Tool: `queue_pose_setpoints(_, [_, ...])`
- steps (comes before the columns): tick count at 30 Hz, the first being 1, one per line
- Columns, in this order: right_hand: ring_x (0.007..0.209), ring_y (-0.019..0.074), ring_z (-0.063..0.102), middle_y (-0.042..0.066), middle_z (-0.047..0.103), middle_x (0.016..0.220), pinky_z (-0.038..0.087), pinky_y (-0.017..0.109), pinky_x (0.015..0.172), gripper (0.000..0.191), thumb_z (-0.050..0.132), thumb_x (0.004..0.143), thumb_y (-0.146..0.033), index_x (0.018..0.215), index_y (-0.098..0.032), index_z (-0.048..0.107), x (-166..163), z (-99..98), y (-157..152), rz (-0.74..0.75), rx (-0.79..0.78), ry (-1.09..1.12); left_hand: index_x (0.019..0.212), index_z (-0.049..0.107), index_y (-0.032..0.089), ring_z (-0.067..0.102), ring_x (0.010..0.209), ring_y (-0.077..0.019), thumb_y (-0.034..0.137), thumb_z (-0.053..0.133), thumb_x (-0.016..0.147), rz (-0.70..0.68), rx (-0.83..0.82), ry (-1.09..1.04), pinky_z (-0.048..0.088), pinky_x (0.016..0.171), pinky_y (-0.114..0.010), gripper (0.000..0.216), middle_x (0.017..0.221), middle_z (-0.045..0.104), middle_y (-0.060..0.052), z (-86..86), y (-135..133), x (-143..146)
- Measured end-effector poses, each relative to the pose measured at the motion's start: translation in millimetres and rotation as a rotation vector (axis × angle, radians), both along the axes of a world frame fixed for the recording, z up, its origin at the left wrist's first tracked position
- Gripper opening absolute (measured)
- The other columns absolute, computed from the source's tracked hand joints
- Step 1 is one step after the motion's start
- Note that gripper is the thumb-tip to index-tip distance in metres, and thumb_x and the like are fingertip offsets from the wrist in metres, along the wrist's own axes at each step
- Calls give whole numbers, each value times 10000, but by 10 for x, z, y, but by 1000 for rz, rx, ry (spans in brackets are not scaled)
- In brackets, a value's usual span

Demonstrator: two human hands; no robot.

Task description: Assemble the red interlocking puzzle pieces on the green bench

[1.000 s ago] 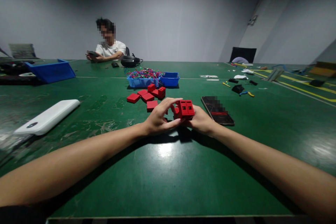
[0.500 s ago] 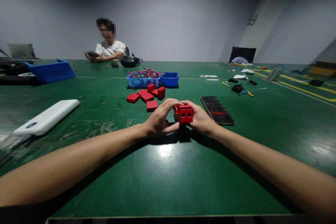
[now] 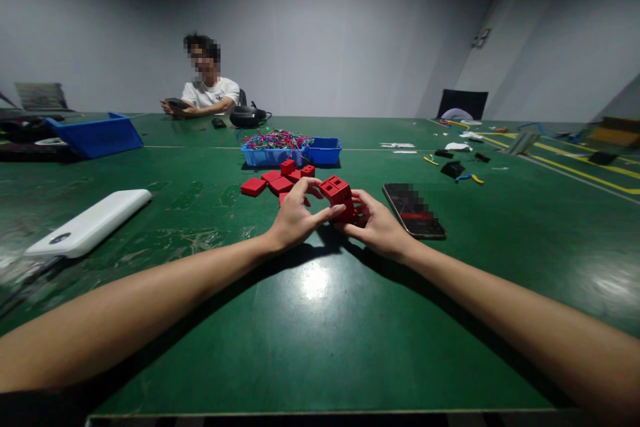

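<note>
Between my two hands is a red plastic block (image 3: 337, 191) with square openings in its upper face, tilted toward me just above the table. My left hand (image 3: 294, 219) curves around its left side, thumb against the near face and fingertips at the far edge. From the right, my right hand (image 3: 379, 225) grips the lower part, fingers bent and thumb underneath; some of the block is hidden there. Beyond my left hand lie several loose red blocks (image 3: 253, 187), partly covered by its fingers.
A phone (image 3: 414, 212) lies beside my right hand, a white power bank (image 3: 93, 221) far left. Behind the blocks stand a blue bin (image 3: 273, 158) of coloured wires and another blue bin (image 3: 325, 155). Pliers (image 3: 470, 179) lie to the right. A person (image 3: 210, 95) sits across the table.
The red block has been turned, so its square openings now face upward rather than toward me. It has shifted slightly left and up, and both hands have changed their hold.
</note>
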State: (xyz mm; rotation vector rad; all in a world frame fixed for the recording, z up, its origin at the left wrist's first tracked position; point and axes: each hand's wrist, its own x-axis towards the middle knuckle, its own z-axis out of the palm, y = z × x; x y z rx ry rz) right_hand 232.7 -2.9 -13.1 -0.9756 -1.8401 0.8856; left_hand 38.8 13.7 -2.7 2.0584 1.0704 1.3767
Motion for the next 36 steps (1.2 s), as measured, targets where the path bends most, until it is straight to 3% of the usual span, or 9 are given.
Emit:
queue_pose_setpoints(7, [917,187,671,63,690,1022,532,350,831,389,634,848,-398,1162,-208,505,-9,54,-32,-16,-91,91,1263,498,149,660,953,-217,462,671,836,-133,-110,-105,525,780,-320,556,1129,669,-111,-67,95,5])
queue_pose_setpoints(12, [600,129,590,-17,656,756,429,253,526,466,577,863,-533,1183,-210,478,0,59,3,-44,-220,218,1326,470,134,652,901,-190,377,574,896,-190,-92,-89,525,771,-310,504,1145,661,-121,-113,148,3])
queue_pose_setpoints(14, [535,119,547,-42,618,683,382,246,484,478,571,854,-568,1167,-216,490,3,55,16,-62,-232,242,1315,489,126,646,870,-185,331,563,886,-176,-84,-72,526,767,-312,480,1111,671,-116,-120,161,-3])
queue_pose_setpoints(21, [560,114,576,-30,643,745,417,241,501,543,626,825,-549,1226,-227,448,1,75,-8,-28,-262,282,1173,616,121,640,824,-186,366,543,887,-116,-99,-59,512,749,-298,384,1001,699,-93,-99,154,-7])
queue_pose_setpoints(27, [901,196,698,35,697,1014,558,341,815,910,822,668,-314,1419,-297,308,28,103,-55,126,-235,273,1064,670,123,562,618,-140,434,539,889,7,-154,-56,445,573,-240,380,767,662,-40,-92,153,3])
queue_pose_setpoints(31, [955,200,691,64,688,1109,555,339,837,756,781,721,-309,1375,-276,404,38,107,-53,165,-187,230,982,686,118,491,515,-115,491,508,892,6,-201,-17,381,497,-232,422,669,614,-11,-71,156,10])
queue_pose_setpoints(36, [688,136,643,32,671,955,538,272,635,467,703,802,-407,1194,-224,527,12,100,-48,72,-119,220,714,629,149,436,460,-108,594,461,890,-25,-269,41,313,453,-229,508,485,478,31,-39,133,27])
